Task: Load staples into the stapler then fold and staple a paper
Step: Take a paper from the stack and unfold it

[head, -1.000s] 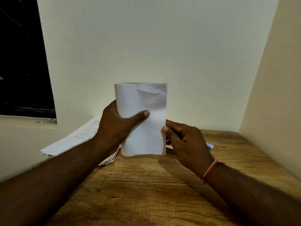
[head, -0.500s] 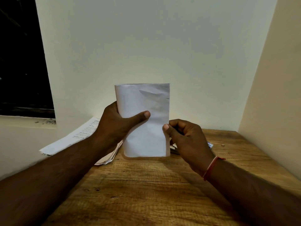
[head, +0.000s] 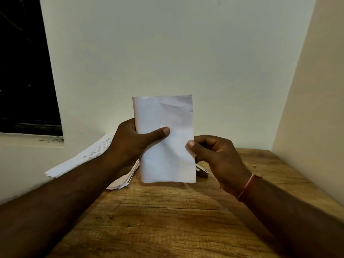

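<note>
Counter (head: 167, 220): wooden, grained, set into a corner between pale walls.
Paper stack (head: 83, 159): printed sheets lying at the counter's far left edge, partly hidden behind the left forearm.
Folded paper (head: 167, 161): white and creased, held upright above the counter between both hands, clear of the wood.
Left hand (head: 130, 144): grips the paper's left edge, thumb pressed across the front, fingers hidden behind.
Right hand (head: 217, 157): fingers curled, thumb tip pinching the paper's right edge.
Stapler (head: 202, 171): only a dark-and-silver end shows on the counter behind the paper's lower right corner.
Wrist band (head: 248, 187): red, on the right wrist.
</note>
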`<state>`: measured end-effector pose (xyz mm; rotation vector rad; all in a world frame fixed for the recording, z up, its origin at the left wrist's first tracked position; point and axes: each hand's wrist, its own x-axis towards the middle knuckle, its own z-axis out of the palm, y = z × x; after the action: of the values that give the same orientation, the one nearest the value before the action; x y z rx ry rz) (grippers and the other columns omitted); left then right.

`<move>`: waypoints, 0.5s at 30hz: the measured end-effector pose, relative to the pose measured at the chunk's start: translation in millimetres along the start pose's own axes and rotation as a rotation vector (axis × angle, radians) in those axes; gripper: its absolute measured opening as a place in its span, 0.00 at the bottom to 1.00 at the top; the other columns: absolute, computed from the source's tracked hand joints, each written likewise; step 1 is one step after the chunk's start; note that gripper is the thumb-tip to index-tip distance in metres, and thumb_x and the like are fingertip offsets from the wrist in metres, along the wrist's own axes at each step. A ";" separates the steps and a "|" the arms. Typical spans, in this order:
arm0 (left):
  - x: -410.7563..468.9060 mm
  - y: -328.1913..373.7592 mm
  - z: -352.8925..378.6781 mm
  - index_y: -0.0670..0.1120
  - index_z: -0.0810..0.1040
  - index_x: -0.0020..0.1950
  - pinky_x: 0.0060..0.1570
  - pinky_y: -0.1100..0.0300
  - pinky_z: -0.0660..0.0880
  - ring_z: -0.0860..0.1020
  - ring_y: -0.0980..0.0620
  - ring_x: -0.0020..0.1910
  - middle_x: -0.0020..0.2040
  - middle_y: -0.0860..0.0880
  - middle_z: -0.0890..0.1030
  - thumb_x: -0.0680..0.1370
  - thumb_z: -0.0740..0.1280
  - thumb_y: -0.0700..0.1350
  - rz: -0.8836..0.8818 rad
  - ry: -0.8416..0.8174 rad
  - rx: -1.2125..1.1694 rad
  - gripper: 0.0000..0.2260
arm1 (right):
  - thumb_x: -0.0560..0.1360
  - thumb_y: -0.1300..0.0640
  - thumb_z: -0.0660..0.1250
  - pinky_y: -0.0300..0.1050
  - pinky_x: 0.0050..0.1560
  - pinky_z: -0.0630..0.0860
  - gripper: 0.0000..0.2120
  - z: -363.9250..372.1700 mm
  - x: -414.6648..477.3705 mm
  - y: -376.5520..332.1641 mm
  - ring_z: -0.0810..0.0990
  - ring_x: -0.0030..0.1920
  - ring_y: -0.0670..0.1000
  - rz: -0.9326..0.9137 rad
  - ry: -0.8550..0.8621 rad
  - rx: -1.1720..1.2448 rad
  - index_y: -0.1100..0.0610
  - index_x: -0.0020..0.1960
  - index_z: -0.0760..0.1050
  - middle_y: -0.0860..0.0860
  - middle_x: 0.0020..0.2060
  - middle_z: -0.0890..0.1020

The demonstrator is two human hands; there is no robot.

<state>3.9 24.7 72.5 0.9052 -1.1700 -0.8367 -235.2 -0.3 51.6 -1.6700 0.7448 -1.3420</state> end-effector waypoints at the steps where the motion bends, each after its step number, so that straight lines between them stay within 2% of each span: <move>1: 0.0 1.7 -0.1 0.41 0.86 0.65 0.58 0.46 0.89 0.91 0.41 0.59 0.59 0.44 0.92 0.71 0.84 0.44 -0.041 -0.047 -0.023 0.24 | 0.80 0.55 0.74 0.49 0.46 0.83 0.10 -3.7 2.1 -3.3 0.85 0.44 0.54 0.005 -0.041 0.090 0.59 0.58 0.89 0.59 0.50 0.90; 4: -2.6 5.0 0.7 0.40 0.85 0.68 0.56 0.47 0.89 0.90 0.39 0.61 0.61 0.41 0.91 0.73 0.80 0.42 -0.217 -0.250 -0.052 0.23 | 0.83 0.52 0.71 0.52 0.47 0.78 0.19 -13.6 7.3 -15.1 0.82 0.45 0.54 0.023 -0.202 0.365 0.56 0.71 0.83 0.56 0.51 0.84; 6: -6.5 5.5 2.9 0.39 0.85 0.68 0.55 0.47 0.89 0.91 0.40 0.59 0.62 0.40 0.90 0.75 0.79 0.40 -0.309 -0.363 -0.034 0.22 | 0.82 0.48 0.70 0.53 0.49 0.75 0.25 -19.6 9.2 -19.4 0.80 0.47 0.55 0.031 -0.259 0.427 0.52 0.78 0.77 0.58 0.54 0.80; 9: -9.7 3.5 5.2 0.39 0.85 0.70 0.55 0.48 0.89 0.90 0.40 0.60 0.63 0.39 0.90 0.77 0.77 0.39 -0.352 -0.456 -0.011 0.20 | 0.77 0.45 0.76 0.50 0.47 0.75 0.29 -25.8 10.7 -19.4 0.79 0.45 0.52 0.024 -0.300 0.445 0.47 0.77 0.79 0.57 0.52 0.81; 12: -7.0 2.3 3.4 0.40 0.85 0.71 0.56 0.47 0.88 0.90 0.39 0.61 0.64 0.39 0.90 0.77 0.77 0.39 -0.358 -0.466 -0.005 0.21 | 0.73 0.43 0.82 0.47 0.43 0.77 0.30 -27.1 11.7 -16.9 0.78 0.42 0.51 0.018 -0.322 0.461 0.48 0.73 0.82 0.59 0.54 0.76; 15: -4.6 1.5 0.7 0.41 0.84 0.71 0.58 0.45 0.88 0.90 0.38 0.62 0.64 0.39 0.89 0.77 0.78 0.40 -0.359 -0.473 -0.001 0.22 | 0.72 0.45 0.82 0.44 0.39 0.78 0.27 -25.7 12.5 -15.0 0.78 0.39 0.49 0.017 -0.312 0.485 0.49 0.69 0.85 0.55 0.55 0.78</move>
<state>2.4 29.4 72.2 0.9606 -1.4302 -1.3969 -257.8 -10.3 72.4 -1.4247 0.2257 -1.1035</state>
